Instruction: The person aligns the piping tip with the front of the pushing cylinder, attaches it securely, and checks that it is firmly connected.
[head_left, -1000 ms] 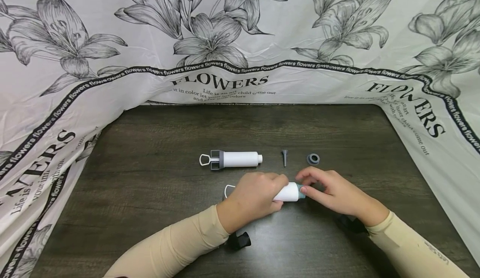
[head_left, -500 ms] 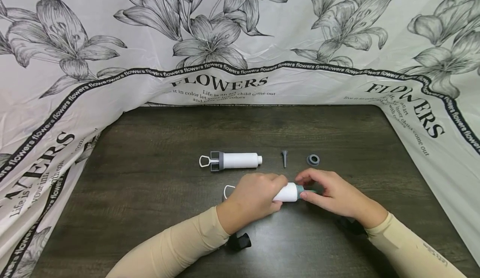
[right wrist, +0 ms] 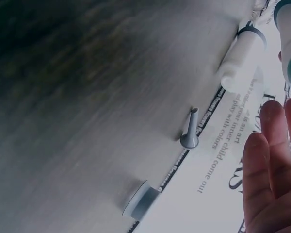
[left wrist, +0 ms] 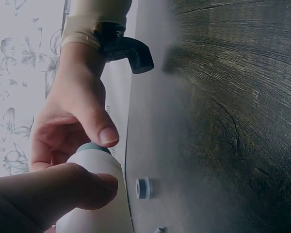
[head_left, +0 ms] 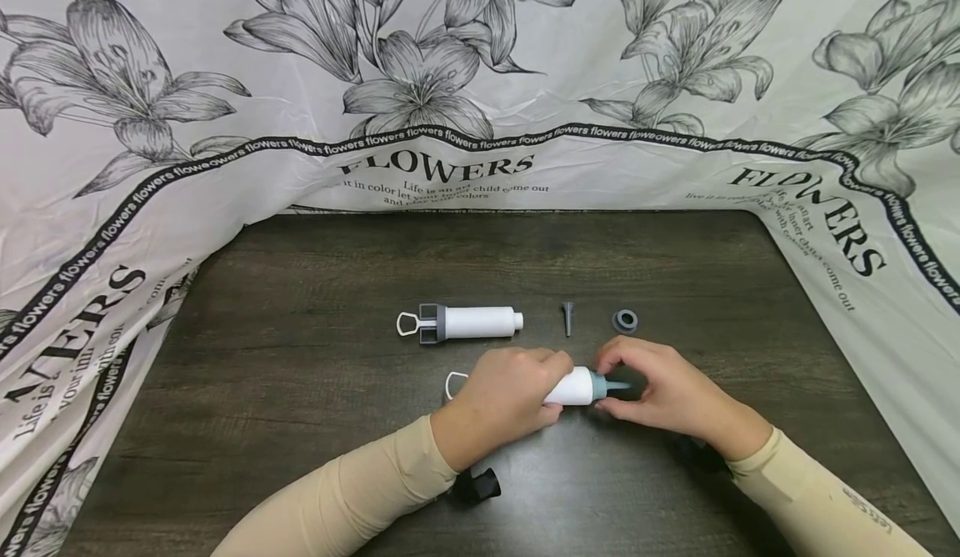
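Observation:
My left hand [head_left: 506,398] grips the barrel of a white syringe [head_left: 573,386] lying crosswise above the table, its white loop handle [head_left: 456,384] showing beyond the wrist side. At the syringe's other end sits a teal collar [head_left: 599,386] with a slim teal nozzle [head_left: 619,386] pointing right. The thumb and index finger of my right hand [head_left: 663,386] curve around that collar from either side, and the nozzle points into the hollow of the hand. In the left wrist view, the right thumb partly covers the collar [left wrist: 93,146]. Most of the barrel is hidden under my left hand.
Behind my hands lies a second white syringe [head_left: 480,322] with a grey finger grip. To its right are a small grey nozzle [head_left: 568,319] and a grey ring collar [head_left: 625,321]. A flower-printed cloth [head_left: 450,82] surrounds the dark wooden table [head_left: 337,265].
My right thumb has moved down around the collar, and its fingers have spread wider, so the teal nozzle now shows. The left hand and its syringe have stayed almost in place.

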A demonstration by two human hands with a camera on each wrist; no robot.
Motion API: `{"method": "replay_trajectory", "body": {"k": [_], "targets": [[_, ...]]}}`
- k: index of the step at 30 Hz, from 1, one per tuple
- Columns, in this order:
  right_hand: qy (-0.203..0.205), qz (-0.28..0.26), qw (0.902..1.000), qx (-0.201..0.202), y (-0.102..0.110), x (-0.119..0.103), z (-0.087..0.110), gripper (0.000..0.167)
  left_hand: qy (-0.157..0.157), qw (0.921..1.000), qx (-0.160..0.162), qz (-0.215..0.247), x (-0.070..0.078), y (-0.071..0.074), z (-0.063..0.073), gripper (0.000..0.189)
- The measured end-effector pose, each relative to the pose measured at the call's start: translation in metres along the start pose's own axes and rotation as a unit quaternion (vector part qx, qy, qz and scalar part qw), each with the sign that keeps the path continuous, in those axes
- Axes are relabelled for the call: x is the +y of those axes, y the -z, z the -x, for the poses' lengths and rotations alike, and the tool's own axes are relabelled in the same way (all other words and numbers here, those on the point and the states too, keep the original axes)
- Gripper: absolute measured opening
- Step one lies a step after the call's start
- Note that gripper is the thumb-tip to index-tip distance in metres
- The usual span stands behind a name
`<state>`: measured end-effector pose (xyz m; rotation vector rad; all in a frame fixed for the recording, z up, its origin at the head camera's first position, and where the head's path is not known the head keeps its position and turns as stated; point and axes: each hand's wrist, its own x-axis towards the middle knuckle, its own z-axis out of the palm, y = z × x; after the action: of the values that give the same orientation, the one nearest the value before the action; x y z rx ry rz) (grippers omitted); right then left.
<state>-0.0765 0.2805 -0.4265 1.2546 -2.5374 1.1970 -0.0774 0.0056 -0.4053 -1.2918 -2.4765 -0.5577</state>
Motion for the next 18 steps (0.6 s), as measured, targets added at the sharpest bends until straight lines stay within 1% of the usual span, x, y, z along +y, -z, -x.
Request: {"method": "replay_trajectory", "body": {"k": [4,10,14,18], "targets": [[-0.008,-0.006,0.9999,-0.006,0.0006,-0.0019,0.0006,0.054,0.003,1.0,-0.004,0.006,0.0007,0.0006,0.0,0.04],[-0.053,-0.03,0.9977,-0.032,0.0037,-0.0028,0.0031,0.048,0.008,0.9999,-0.015,-0.005,0.0028,0.0003,-0.0024,0.039],[-0.072,-0.025,0.9958,-0.05,0.0044,-0.0015,0.0036,0.043,0.008,0.9997,-0.021,-0.003,0.003,0.0,-0.0025,0.039],[-0.08,-0.016,0.9953,-0.053,0.0037,-0.0008,0.0034,0.045,0.009,0.9999,-0.013,0.0,0.0016,0.0011,-0.0021,0.039]]}}
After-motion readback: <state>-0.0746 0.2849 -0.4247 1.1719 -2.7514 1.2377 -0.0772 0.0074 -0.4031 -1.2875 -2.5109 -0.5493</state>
